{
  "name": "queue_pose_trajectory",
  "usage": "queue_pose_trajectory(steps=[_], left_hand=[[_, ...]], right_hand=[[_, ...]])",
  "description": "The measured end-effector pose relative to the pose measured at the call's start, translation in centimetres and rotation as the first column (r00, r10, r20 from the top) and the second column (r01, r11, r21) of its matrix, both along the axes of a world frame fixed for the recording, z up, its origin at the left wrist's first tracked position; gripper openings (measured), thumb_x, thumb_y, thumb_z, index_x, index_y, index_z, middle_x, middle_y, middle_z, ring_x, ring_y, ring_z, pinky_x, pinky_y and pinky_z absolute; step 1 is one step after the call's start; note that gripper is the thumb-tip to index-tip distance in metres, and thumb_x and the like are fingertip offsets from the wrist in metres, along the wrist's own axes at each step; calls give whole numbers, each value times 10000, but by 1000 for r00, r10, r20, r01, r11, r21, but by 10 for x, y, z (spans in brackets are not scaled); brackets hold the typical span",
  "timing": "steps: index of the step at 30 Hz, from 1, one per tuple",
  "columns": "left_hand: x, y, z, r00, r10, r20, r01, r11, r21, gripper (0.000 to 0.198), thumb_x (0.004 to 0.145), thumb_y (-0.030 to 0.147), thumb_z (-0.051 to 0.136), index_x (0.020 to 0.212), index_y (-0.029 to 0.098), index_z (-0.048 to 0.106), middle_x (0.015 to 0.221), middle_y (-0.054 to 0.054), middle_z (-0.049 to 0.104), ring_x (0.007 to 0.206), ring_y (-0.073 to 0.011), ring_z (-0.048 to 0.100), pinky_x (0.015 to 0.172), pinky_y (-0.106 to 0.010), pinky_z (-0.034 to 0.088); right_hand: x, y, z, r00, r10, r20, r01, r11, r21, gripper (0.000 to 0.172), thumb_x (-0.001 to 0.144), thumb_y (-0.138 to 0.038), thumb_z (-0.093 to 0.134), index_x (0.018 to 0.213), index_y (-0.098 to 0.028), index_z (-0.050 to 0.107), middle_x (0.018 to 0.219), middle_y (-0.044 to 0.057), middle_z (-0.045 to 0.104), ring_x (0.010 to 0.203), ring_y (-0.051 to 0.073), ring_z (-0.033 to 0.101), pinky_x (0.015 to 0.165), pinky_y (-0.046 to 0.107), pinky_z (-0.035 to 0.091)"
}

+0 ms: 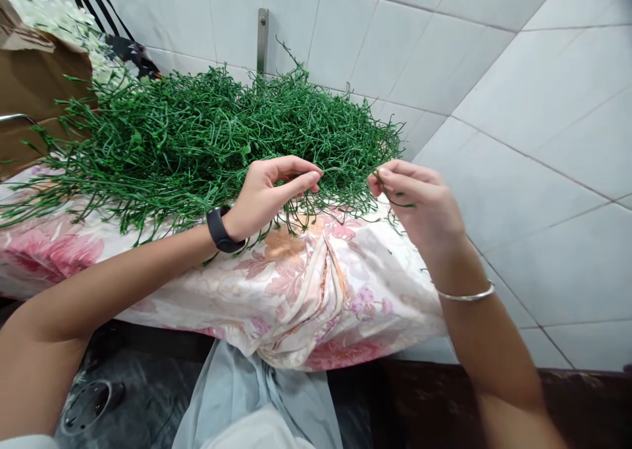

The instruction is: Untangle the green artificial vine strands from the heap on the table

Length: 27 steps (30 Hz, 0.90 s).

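Observation:
A big heap of thin green artificial stems [212,130] spreads over a surface draped in floral cloth [291,284]. At the heap's front edge, my left hand [264,195], with a black band on its wrist, pinches between thumb and fingertips; a bit of green stem shows at the tips. To its right, my right hand [419,195] grips a short green stem [402,203] whose end sticks out below the thumb. A gap separates the two hands. Some fingers of each hand are hidden from view.
White tiled walls [543,172] rise behind and close on the right. A metal strip [262,41] stands against the back wall. Left of the heap are a brown cardboard box [39,93] and white artificial flowers [59,18]. The cloth hangs over the front edge in bunched folds.

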<state>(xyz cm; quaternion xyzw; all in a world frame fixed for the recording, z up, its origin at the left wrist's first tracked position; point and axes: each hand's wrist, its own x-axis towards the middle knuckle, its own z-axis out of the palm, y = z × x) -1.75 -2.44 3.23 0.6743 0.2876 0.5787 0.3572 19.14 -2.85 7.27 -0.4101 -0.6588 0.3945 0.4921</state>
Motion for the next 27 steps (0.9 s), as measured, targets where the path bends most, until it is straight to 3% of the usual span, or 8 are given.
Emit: queue_pose_trajectory(steps=[6, 10, 18, 22, 27], left_hand=[[0, 0, 1, 999, -14, 38, 15, 1000, -13, 155, 766, 272, 592, 817, 141, 658, 708, -24, 657, 653, -89, 615, 571, -185, 472], [-1, 1, 1, 999, -17, 48, 17, 1000, -8, 141, 766, 259, 593, 818, 146, 657, 722, -25, 658, 673, -92, 618, 593, -192, 476], [-1, -2, 1, 999, 6, 36, -5, 1000, -15, 152, 763, 271, 594, 830, 148, 655, 749, -32, 661, 692, -102, 620, 610, -203, 486], [-1, -3, 2, 1000, 4, 30, -3, 1000, -6, 154, 760, 276, 597, 817, 147, 658, 739, -36, 662, 690, -105, 619, 623, -208, 491], [-1, -3, 3, 1000, 19, 23, -19, 1000, -8, 162, 751, 292, 605, 807, 150, 660, 732, -41, 664, 689, -112, 619, 627, -217, 497]], right_hand=[[13, 9, 2, 998, -21, 53, 11, 982, 188, 94, 755, -347, 592, 767, -254, 583, 830, 0, 578, 827, 128, 545, 775, 298, 438], [18, 12, 0, 996, -71, 49, 48, 929, 366, 92, 785, -374, 557, 799, -287, 584, 896, -6, 581, 940, 145, 534, 830, 313, 427], [27, 17, -1, 975, -204, 86, 124, 824, 553, 145, 781, -450, 550, 823, -321, 601, 915, 2, 532, 986, 180, 504, 803, 343, 427], [26, 11, 2, 935, -315, 163, 173, 806, 566, 225, 787, -515, 506, 823, -322, 615, 956, 13, 505, 1016, 204, 487, 772, 363, 429], [23, 0, 5, 874, -428, 231, 261, 814, 519, 193, 796, -479, 512, 794, -333, 638, 1022, 13, 489, 1098, 239, 441, 763, 379, 424]])
